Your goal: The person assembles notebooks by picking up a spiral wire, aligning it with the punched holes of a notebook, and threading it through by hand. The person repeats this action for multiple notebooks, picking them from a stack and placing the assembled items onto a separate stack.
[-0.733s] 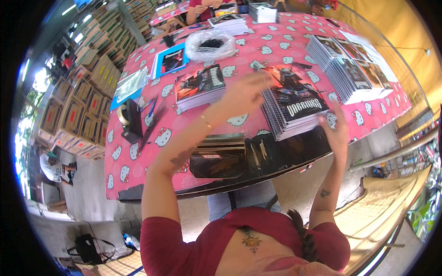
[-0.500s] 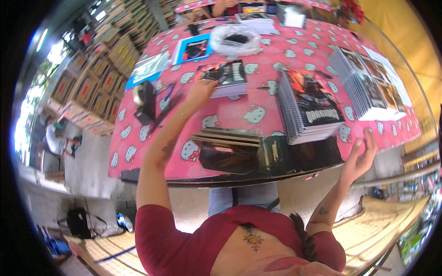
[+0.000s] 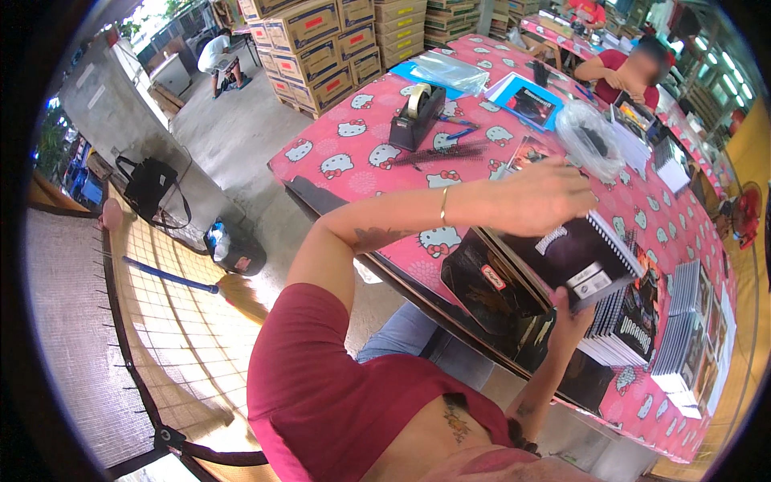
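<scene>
A black spiral notebook (image 3: pixel 580 251) is held up over the near side of the table, its back cover with a white label facing me and its wire binding on the right. My left hand (image 3: pixel 550 199) curls at its upper end, partly covering it. At the lower end my right hand (image 3: pixel 569 325) grips it, thumb on the cover and the other fingers mostly hidden. Just behind my left hand lies a notebook stack (image 3: pixel 530 151), largely covered. Beside my right hand stands a tall pile of spiral notebooks (image 3: pixel 630 325). A dark open box (image 3: pixel 494 281) sits below the held notebook.
A tape dispenser (image 3: pixel 418 116), blue pens (image 3: pixel 459 128), a blue folder (image 3: pixel 526 103) and a plastic bag roll (image 3: pixel 590 138) lie on the pink table (image 3: pixel 337 165). More notebook piles (image 3: pixel 691 337) stand at right. Cartons (image 3: pixel 309 48) rise behind. A co-worker (image 3: pixel 626 72) sits across.
My view has swung left. The right hand came from beside the table to grip a notebook. My left hand moved from the far stack toward me, and a notebook is now lifted between both hands.
</scene>
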Motion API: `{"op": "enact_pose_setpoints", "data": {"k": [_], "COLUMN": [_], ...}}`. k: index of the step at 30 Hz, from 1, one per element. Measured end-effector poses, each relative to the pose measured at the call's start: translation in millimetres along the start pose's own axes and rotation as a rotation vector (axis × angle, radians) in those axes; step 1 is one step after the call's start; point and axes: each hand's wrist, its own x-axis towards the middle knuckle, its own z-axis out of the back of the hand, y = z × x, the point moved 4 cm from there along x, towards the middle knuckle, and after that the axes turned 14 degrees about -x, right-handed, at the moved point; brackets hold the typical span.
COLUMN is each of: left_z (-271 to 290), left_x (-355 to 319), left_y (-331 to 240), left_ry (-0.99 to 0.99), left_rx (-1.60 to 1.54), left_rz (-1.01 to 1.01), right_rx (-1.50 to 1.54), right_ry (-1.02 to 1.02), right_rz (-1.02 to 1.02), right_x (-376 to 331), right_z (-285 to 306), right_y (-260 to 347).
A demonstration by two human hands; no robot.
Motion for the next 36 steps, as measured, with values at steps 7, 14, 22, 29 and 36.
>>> {"op": "enact_pose_setpoints", "data": {"k": [7,14,22,29,36], "left_z": [8.8,3.1,-33.7,-48.7,-20.7], "left_x": [-12.8,-29.7,-153.0,-210.6,-240.1], "left_y": [-26.7,-36.9,-15.7,46.3,201.7], "left_ry": [0.110,0.294,-0.591,-0.352,0.063], "left_rx": [0.009,0.124,-0.223,-0.499,0.645], "left_rz": [-0.013,0.043,0.689,1.049,0.662], "right_rx": [0.051,0.226,0.244,0.242,0.271], "right_ry": [0.011,0.054,-0.009,0.042,-0.073], "right_rz": [-0.076,-0.058,0.051,0.039,0.047], "right_x": [-25.7,-25.2,-34.9,-15.5,-11.8], "right_z": [-17.1,-27.3,-50.5,-19.9,-21.7], "right_y": [-9.2,-13.8,2.8,-36.5,-12.8]}}
